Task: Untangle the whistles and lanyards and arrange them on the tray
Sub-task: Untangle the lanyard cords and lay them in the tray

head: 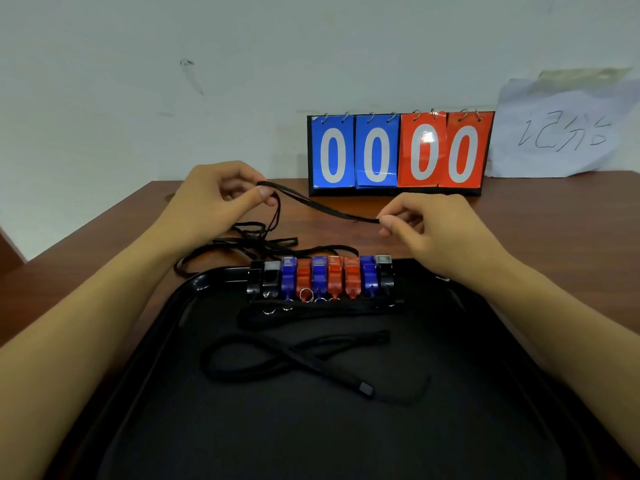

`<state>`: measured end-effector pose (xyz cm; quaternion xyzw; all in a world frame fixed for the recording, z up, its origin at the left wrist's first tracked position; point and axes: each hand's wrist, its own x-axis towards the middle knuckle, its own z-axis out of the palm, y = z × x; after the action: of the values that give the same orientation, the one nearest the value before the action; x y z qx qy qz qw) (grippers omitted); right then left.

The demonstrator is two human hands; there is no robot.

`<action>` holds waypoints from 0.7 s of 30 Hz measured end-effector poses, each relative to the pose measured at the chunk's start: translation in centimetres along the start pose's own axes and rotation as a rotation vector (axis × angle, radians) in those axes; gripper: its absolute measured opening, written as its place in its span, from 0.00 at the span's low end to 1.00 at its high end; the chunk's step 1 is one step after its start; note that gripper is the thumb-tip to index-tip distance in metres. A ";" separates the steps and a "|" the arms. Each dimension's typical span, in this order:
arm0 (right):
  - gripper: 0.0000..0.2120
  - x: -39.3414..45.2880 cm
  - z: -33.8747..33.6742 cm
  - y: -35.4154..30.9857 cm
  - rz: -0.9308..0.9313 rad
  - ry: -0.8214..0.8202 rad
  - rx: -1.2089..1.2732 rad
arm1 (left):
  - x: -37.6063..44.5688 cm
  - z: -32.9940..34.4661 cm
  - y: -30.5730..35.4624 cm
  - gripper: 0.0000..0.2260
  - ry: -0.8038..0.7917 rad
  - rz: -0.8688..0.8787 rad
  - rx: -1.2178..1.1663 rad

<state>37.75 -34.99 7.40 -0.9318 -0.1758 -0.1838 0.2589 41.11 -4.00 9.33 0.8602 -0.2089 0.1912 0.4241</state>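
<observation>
Lanyard stretched between both hands, its tail trailing left into the tangle

The left hand (221, 195) pinches one end of a black lanyard (322, 206) between thumb and fingers; the right hand (420, 226) pinches the other end, so the doubled cord runs left to right above the table (536, 216), higher at the left. From the left pinch a strand drops into the tangle (256, 242) lying just behind the tray (194, 284), so the left hand is nearer the knot and the pull likely goes rightward. On the tray, a row of whistles (320, 277) stands along the far rim, with folded cords just in front of it and one loose lanyard (298, 355) lying looped mid-tray. A scoreboard (398, 154) stands behind, well apart.
</observation>
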 end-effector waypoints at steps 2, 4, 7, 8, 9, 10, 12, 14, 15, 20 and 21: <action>0.04 -0.1 -0.1 -0.2 -0.012 0.034 0.109 | -0.2 0.1 1.1 0.02 -0.009 0.029 -0.112; 0.06 -0.2 -0.4 -0.8 -0.027 0.052 0.234 | -0.3 0.3 2.2 0.03 -0.037 0.064 -0.241; 0.06 -0.5 -0.9 -2.1 -0.093 -0.021 0.386 | -0.8 0.5 3.9 0.03 -0.085 0.118 -0.358; 0.06 -0.6 -1.1 -2.5 -0.117 -0.072 0.406 | -0.9 0.5 4.4 0.04 -0.104 0.141 -0.360; 0.06 -0.8 -1.2 -3.0 -0.138 -0.129 0.425 | -1.1 0.4 4.8 0.04 -0.124 0.163 -0.361; 0.06 -0.9 -1.2 -3.4 -0.155 -0.189 0.452 | -1.2 0.3 5.1 0.04 -0.144 0.186 -0.367; 0.07 -1.4 -1.2 -4.2 -0.184 -0.286 0.511 | -1.4 0.4 5.3 0.03 -0.180 0.215 -0.366; 0.07 -1.7 -1.0 -4.7 -0.184 -0.317 0.533 | -1.5 0.8 5.4 0.03 -0.197 0.210 -0.352; 0.07 -1.7 -0.9 -4.8 -0.170 -0.311 0.544 | -1.5 1.0 5.3 0.04 -0.197 0.193 -0.351; 0.07 -1.3 -1.0 -4.1 -0.081 -0.206 0.625 | -1.1 1.5 3.3 0.05 -0.194 0.067 -0.272; 0.07 -1.2 -1.1 -3.8 -0.074 -0.178 0.607 | -0.9 1.4 2.5 0.05 -0.191 0.028 -0.276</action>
<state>34.84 -32.76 9.36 -0.8175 -0.2783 -0.0502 0.5017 39.24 -6.37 9.70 0.8052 -0.2845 0.0838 0.5135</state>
